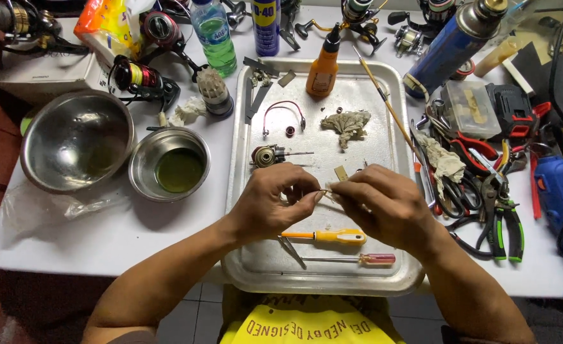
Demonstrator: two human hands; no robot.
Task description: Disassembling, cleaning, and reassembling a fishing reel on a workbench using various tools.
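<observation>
Over a metal tray (249,255), my left hand (275,200) and my right hand (380,200) meet at the fingertips. Both pinch one small metal part (324,190); its shape is too small to tell. Below the hands lie a yellow-handled screwdriver (332,237) and a thin red-handled screwdriver (364,258). A reel rotor with a shaft (269,155), a red bail wire (283,114) and a crumpled rag (346,122) rest further up the tray. An orange oil bottle (323,64) stands at the tray's far edge.
Two steel bowls (76,139) (170,163) sit left of the tray, the smaller holding greenish liquid. Pliers and cutters (485,191), a blue power drill (562,191) and a clear parts box (471,108) crowd the right. Fishing reels, a green bottle (214,35) and spray cans line the back.
</observation>
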